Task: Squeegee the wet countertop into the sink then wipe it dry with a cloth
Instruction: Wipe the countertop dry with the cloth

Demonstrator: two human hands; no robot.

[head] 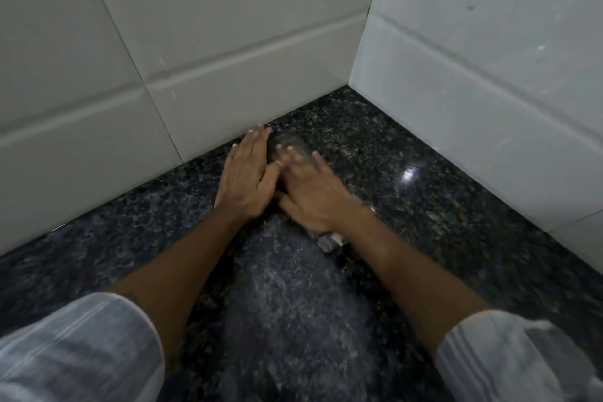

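Note:
The dark speckled granite countertop (408, 153) fills the lower view and meets the white tiled walls in a corner. Both my hands press down close to the back wall. My right hand (310, 192) lies fingers-out on a grey, blurred squeegee (329, 240). Its ends stick out beyond my fingertips and below my wrist. My left hand (248, 173) lies flat on the stone right beside it, thumb touching my right hand, fingertips near the wall. A paler streaked wet band (287, 303) runs from the hands towards me. No sink or cloth is in view.
The back tiled wall (163, 59) and the right tiled wall (489, 59) meet in a corner at the far right of the countertop. A bright glare spot (409, 174) shines on the stone right of my hands. My rolled white sleeves frame the bottom corners.

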